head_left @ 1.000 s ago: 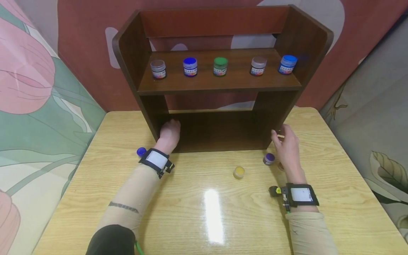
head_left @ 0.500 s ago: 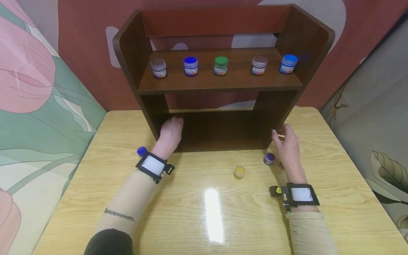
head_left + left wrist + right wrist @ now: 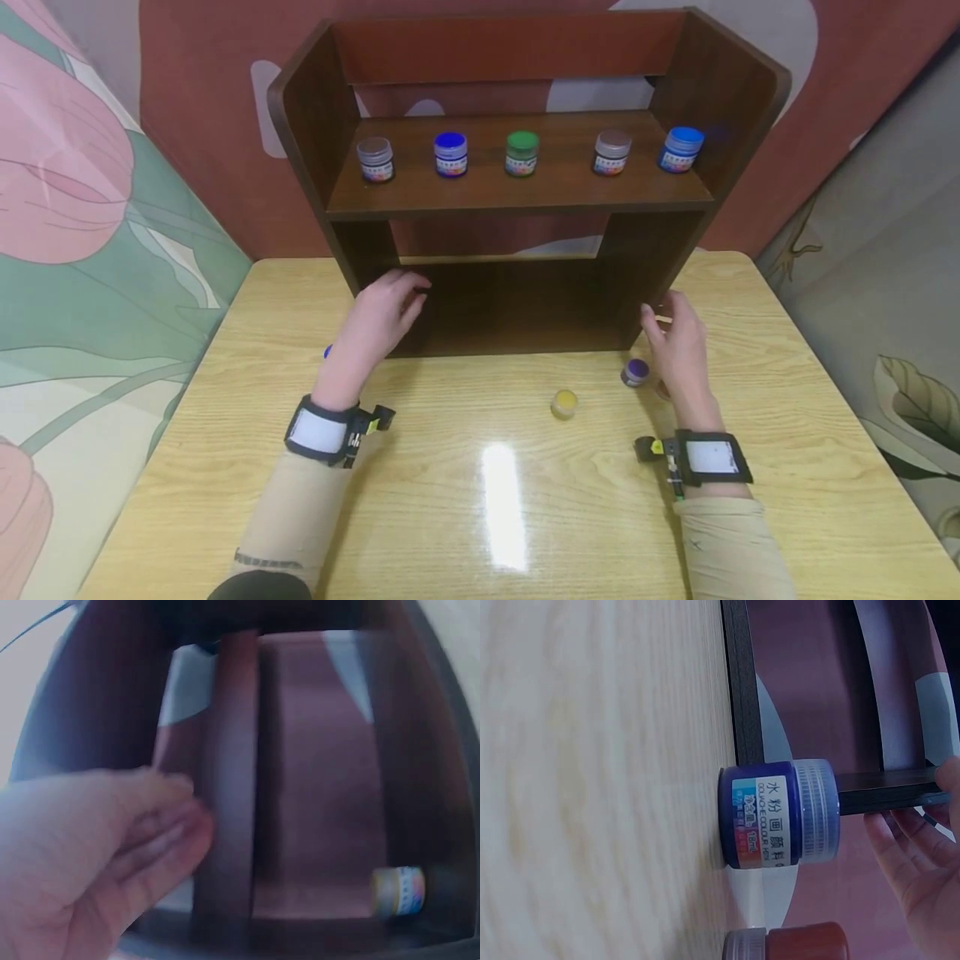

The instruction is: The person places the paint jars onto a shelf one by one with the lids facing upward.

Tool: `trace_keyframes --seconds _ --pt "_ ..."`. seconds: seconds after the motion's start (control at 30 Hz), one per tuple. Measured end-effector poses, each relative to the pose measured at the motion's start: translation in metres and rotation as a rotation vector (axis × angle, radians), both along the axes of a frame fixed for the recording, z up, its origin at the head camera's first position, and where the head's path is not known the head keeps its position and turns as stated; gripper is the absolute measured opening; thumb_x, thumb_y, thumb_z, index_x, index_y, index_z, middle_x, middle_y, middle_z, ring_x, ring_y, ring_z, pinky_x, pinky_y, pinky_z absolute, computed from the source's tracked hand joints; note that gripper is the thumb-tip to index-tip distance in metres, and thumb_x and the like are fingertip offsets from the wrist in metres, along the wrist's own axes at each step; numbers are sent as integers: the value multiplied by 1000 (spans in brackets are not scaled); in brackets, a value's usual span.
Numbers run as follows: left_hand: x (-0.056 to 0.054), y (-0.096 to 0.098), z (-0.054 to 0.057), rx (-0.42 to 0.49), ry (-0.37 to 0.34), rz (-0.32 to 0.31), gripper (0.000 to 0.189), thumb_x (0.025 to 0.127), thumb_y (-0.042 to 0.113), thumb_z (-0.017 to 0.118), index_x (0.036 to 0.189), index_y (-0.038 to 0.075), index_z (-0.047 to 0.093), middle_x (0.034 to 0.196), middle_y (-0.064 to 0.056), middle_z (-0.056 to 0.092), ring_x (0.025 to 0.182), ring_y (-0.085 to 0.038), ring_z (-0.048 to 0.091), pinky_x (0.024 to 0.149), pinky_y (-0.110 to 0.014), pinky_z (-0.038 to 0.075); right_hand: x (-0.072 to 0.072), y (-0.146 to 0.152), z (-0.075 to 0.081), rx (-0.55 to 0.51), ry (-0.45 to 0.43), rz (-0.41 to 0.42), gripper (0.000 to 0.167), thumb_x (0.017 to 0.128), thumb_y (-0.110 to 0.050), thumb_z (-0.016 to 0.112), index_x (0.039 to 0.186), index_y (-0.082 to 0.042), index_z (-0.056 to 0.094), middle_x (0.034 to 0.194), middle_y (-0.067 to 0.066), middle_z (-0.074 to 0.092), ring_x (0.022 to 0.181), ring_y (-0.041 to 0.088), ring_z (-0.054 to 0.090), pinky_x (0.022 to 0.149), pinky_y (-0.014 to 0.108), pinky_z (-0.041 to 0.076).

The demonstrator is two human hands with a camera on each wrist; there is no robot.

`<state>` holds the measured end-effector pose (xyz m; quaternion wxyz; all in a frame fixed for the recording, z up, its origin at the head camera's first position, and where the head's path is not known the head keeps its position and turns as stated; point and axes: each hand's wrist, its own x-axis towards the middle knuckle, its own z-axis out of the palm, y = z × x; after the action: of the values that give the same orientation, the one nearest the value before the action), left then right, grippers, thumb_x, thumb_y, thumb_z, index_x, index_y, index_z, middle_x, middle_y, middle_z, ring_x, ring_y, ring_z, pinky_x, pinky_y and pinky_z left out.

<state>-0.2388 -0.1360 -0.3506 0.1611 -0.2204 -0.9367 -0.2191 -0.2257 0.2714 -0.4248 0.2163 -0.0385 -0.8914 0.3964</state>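
Note:
My left hand (image 3: 375,321) is at the lower left of the dark wooden shelf (image 3: 517,206), its fingers loosely bent and holding nothing. Past it, the left wrist view has a small paint jar with a yellowish lid (image 3: 397,891) on the lower board near the side panel; the hand hides it in the head view. With thumb and fingers on either side, my right hand (image 3: 678,350) pinches the front edge of the right side panel. Close by on the table stand a purple paint jar (image 3: 757,814) and a reddish-brown jar (image 3: 810,943), the latter mostly covered in the head view.
A yellow jar (image 3: 564,404) stands on the wooden table (image 3: 435,500) before the shelf. A blue jar (image 3: 327,352) is mostly behind my left wrist. Several jars, including a green-lidded one (image 3: 522,154), line the upper board.
My left hand has drawn back out of the lower compartment, toward the left, and its fingers have loosened. The right hand keeps its place at the side panel.

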Motion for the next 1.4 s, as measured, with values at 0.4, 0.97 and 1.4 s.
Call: trace_keyframes --seconds 0.4,0.97,1.4 --pt "25 -56 2 -47 -386 -22 7 91 12 70 96 7 72 81 -6 70 70 -16 59 63 -27 48 -2 0 0 -6 9 1 40 102 -27 53 128 3 54 121 26 63 112 40 62 94 55 55" --pt "14 -94 -32 -213 -706 308 66 83 11 77 140 -1 48 141 -35 48 128 -51 49 104 -61 45 0 0 2 16 5 6 38 102 -25 55 128 4 53 122 27 63 113 42 63 93 55 56" --pt "11 -92 -49 -182 -699 336 39 85 1 71 124 2 63 123 -27 64 110 -40 60 92 -53 52 -1 1 -1 29 10 6 37 102 -23 54 127 4 53 122 28 63 112 44 63 92 56 56"
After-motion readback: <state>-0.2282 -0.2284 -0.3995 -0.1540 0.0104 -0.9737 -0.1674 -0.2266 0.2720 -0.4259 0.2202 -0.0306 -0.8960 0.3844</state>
